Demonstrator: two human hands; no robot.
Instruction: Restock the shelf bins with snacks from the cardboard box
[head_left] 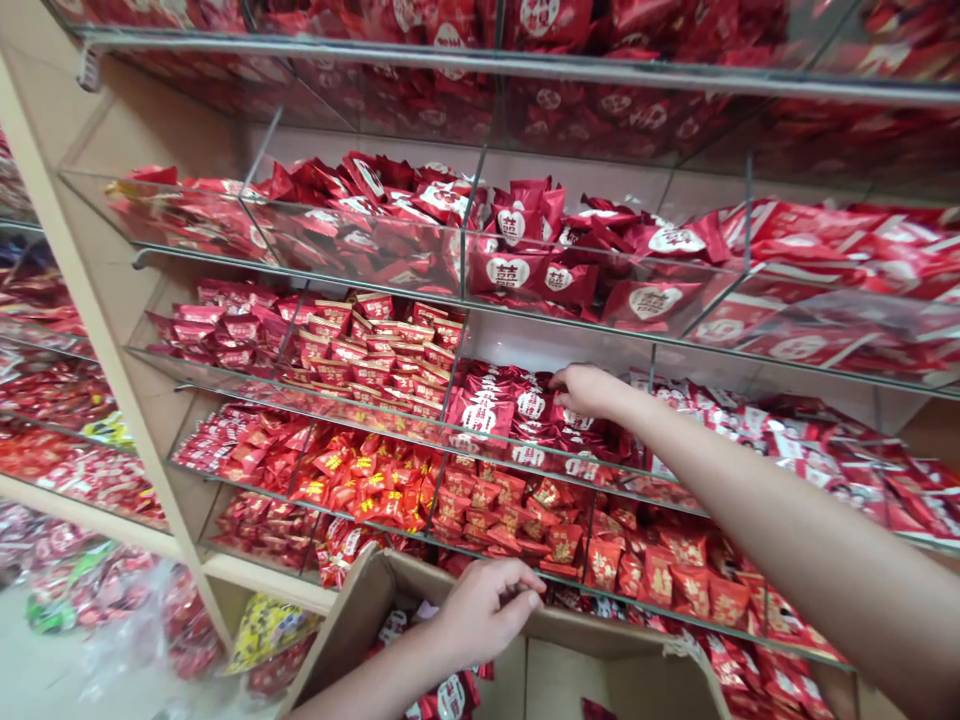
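Observation:
My right hand (591,390) reaches into a middle shelf compartment. Its bent fingers are closed on a dark red packet among the dark red packets with white print (487,405) stacked there in rows; the fingertips are partly hidden. Lower down, my left hand (491,603) hovers over an open cardboard box (585,645). Its fingers are loosely curved, with a gap between thumb and forefinger and nothing seen between them. Inside the box, partly behind my left forearm, lie some dark red packets with white labels (450,695).
Clear dividers and front panels (360,250) split the shelves into compartments of red packets. Orange-red packets (367,480) fill a lower compartment. A wooden upright (112,300) stands at left. Bagged sweets (90,580) lie on the floor, and a yellow bag (270,630) sits beside the box.

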